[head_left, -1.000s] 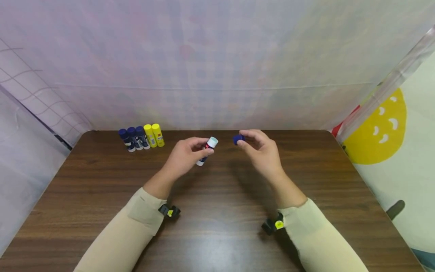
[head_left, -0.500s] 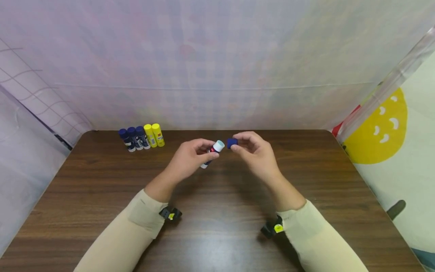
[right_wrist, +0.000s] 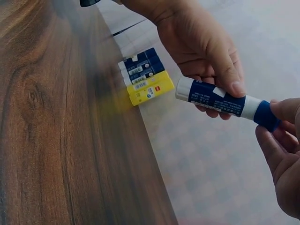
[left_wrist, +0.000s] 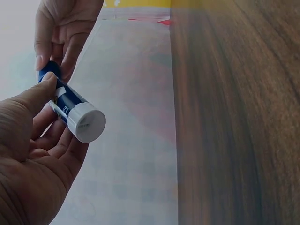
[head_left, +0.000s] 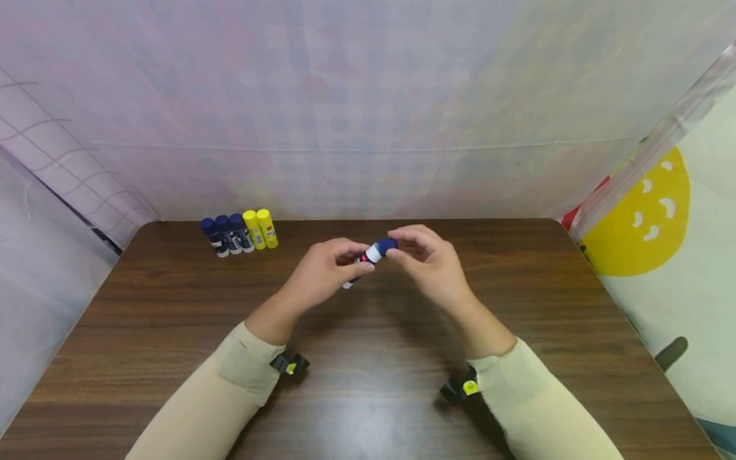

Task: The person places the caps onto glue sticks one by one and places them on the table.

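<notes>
My left hand [head_left: 319,271] grips a dark blue glue stick [right_wrist: 215,99] with a white base, tilted above the table. Its white neck points toward my right hand [head_left: 437,265], which pinches a blue cap [right_wrist: 267,116] between thumb and fingers. In the right wrist view the cap sits at the end of the neck, with a band of white still showing below it. From the left wrist view the round white base [left_wrist: 89,124] faces the camera, and the cap end lies between the right hand's fingertips.
At the back left of the wooden table [head_left: 368,358], several glue sticks stand side by side in a row: blue ones [head_left: 236,233] on the left and two yellow ones [head_left: 264,229] on the right. A pale patterned curtain [head_left: 368,115] hangs behind the table's far edge.
The hands have come together. The left hand moved slightly right with the glue stick, the right hand moved left with the cap, and the cap now meets the previously uncovered end.
</notes>
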### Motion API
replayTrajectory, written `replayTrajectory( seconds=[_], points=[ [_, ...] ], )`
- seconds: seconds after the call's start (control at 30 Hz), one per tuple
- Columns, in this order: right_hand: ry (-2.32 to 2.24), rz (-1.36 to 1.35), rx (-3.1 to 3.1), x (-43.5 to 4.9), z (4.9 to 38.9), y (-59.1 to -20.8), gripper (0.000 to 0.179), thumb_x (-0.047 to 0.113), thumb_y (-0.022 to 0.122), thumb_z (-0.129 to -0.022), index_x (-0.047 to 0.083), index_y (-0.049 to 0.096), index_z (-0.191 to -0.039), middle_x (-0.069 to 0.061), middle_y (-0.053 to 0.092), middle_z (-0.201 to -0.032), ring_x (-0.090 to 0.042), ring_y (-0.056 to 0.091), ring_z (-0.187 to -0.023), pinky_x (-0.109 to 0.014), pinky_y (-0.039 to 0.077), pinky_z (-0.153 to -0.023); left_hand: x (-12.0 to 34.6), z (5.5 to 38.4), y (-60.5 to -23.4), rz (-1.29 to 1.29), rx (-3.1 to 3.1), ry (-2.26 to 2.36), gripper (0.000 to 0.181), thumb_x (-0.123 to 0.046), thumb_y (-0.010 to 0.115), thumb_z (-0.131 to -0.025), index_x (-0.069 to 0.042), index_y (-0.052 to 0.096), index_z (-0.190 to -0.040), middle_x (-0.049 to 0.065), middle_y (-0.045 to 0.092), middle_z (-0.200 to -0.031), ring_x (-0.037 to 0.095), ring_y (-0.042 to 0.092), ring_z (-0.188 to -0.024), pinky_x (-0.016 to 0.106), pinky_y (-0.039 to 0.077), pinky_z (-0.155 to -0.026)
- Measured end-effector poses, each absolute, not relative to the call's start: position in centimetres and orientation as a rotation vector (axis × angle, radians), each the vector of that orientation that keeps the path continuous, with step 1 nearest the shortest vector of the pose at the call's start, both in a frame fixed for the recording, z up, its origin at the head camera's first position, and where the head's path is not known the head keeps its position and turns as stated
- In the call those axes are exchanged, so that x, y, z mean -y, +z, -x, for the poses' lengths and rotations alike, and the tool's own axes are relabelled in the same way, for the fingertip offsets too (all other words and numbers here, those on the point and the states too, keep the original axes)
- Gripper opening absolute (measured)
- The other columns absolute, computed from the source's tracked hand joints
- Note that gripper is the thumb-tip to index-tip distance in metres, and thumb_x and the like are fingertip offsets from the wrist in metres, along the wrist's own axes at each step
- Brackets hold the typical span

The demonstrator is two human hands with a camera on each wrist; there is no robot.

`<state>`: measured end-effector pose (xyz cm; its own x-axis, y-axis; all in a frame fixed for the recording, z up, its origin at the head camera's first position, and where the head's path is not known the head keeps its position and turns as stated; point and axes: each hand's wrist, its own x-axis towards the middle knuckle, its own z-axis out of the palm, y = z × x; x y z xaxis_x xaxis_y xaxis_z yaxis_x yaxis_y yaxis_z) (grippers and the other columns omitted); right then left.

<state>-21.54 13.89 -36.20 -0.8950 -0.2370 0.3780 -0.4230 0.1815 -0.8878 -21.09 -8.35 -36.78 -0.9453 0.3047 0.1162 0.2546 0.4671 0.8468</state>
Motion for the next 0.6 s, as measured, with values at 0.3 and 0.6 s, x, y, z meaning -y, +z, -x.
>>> replayTrajectory(
  seconds=[0.3, 0.6],
  points=[
    [1.728, -0.665, 2.341, -13.78, 21.47, -36.23, 0.025, 0.002, 0.077, -0.092, -0.003, 0.074, -0.117, -0.015, 0.070, -0.117, -0.015, 0.068, -0.104, -0.028, 0.061, -0.090, 8.47, 20.93, -36.76, -0.589, -2.670, 1.467, 0.028, -0.032, 0.078, -0.094, -0.019, 0.078, -0.119, -0.003, 0.071, -0.104, 0.016, 0.064, -0.085, 0.031, 0.057, -0.070],
    [1.679, -0.673, 2.389, -13.69, 21.42, -36.24, 0.025, 0.003, 0.077, -0.092, -0.001, 0.075, -0.117, -0.013, 0.071, -0.117, -0.020, 0.067, -0.106, -0.022, 0.060, -0.088, 8.36, 20.98, -36.73, -0.645, -2.680, 1.456, 0.029, -0.027, 0.077, -0.095, -0.014, 0.077, -0.121, -0.001, 0.072, -0.106, 0.014, 0.066, -0.086, 0.028, 0.059, -0.071]
  ],
)
